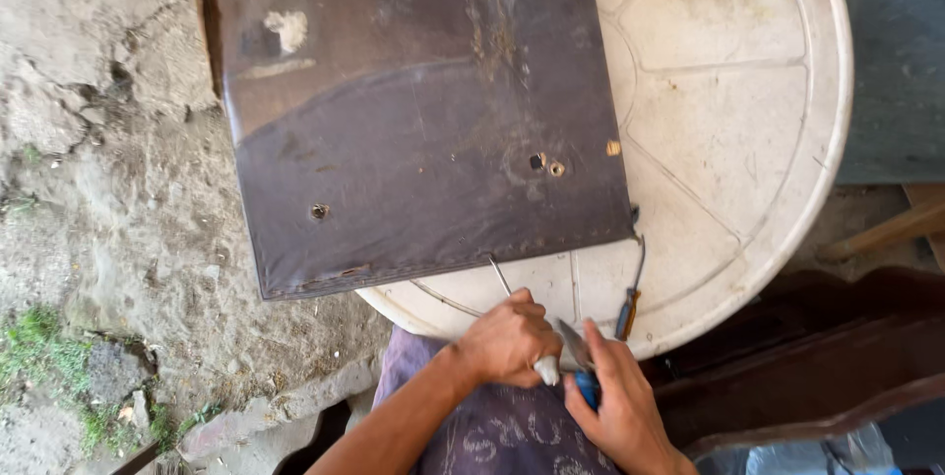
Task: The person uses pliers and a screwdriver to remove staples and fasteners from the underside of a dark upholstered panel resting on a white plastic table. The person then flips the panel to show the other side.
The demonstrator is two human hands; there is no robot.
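My left hand [506,339] is closed around the handle of a thin metal tool [501,276] whose shaft points up to the near edge of a dark brown board [413,140]. My right hand [620,401] grips a blue-handled tool with a metal blade [573,345] that rises between the two hands. The board lies flat on a round white plastic table [728,121], with several small holes and screws in its surface. Both hands sit at the table's near rim.
A small screwdriver with an orange and blue handle [627,310] lies on the table by the board's near right corner. Dark wooden furniture [817,357] stands at the right. Rough bare ground with tufts of grass [98,239] lies to the left.
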